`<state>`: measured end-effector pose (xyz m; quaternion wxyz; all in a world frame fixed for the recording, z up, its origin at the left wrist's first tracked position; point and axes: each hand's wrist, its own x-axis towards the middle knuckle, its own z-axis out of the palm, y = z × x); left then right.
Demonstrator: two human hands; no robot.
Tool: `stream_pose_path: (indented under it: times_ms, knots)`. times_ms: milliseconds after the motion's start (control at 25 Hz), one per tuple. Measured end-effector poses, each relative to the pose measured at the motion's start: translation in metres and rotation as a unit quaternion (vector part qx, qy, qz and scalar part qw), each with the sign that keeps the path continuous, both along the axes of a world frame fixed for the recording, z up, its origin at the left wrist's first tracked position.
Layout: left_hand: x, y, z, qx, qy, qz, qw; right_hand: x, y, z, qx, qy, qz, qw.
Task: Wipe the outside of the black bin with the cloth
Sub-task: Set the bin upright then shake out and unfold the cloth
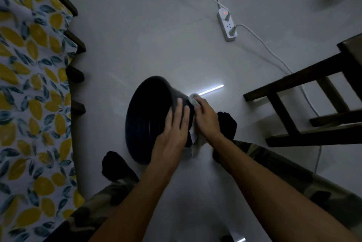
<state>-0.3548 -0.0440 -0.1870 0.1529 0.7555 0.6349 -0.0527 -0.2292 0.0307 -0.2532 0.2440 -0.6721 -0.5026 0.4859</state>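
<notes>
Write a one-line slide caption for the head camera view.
Left hand steadies the tilted black bin on the floor while the right hand presses a pale cloth against its outer wall.

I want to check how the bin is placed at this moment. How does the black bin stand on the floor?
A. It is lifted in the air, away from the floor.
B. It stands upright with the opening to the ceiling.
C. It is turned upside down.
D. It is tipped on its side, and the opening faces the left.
D: the black bin lies tipped on the floor, its dark opening facing left, while the left hand steadies it and the right hand presses the cloth on its outside.
</notes>
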Motion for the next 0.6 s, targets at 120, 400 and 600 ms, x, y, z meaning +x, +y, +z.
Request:
stream_pose_path:
  times_ms: [120, 400, 600]
  knots:
    - [0.007, -0.010, -0.018, 0.049, 0.054, -0.114, 0.991, 0.024, -0.028, -0.001, -0.099, 0.093, -0.123, 0.983]
    - [0.017, -0.063, -0.081, -0.036, -0.016, -0.192, 0.981, 0.062, -0.068, 0.004, -0.139, 0.106, -0.251, 0.952]
    - [0.040, -0.070, -0.056, -0.045, 0.011, -0.153, 0.987, 0.077, -0.074, 0.047, -0.112, 0.095, -0.204, 0.968]
